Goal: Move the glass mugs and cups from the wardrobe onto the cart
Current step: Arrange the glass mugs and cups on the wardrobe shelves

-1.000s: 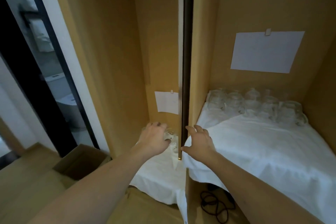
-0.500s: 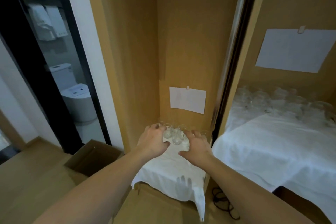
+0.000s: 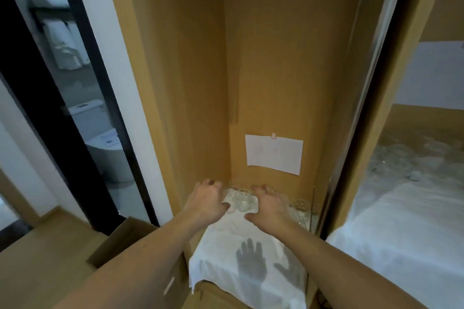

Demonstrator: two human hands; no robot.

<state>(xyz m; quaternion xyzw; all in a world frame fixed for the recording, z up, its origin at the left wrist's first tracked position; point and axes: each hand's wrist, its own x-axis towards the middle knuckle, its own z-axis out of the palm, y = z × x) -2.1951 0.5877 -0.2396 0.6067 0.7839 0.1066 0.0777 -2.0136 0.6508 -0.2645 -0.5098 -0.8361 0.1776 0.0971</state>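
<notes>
A cluster of small glass cups (image 3: 241, 201) stands on a white cloth (image 3: 247, 253) at the back of the narrow left wardrobe compartment. My left hand (image 3: 206, 202) reaches over the cluster's left side and my right hand (image 3: 270, 206) over its right side, fingers spread and bent down onto the glasses. The hands hide part of the cluster. One more glass cup (image 3: 300, 209) stands just right of my right hand. More glass mugs (image 3: 411, 158) sit blurred on the white-covered shelf (image 3: 401, 233) of the right compartment. The cart is out of view.
A sliding door edge (image 3: 351, 133) separates the two compartments. A paper sheet (image 3: 274, 153) hangs on the back wall above the cups. An open cardboard box (image 3: 120, 241) sits on the wooden floor at left, beside a dark doorway with a toilet (image 3: 105, 148) behind it.
The view swung left onto the narrow compartment. My right hand left the door edge and came onto the cup cluster; both hands now sit closer around the glasses.
</notes>
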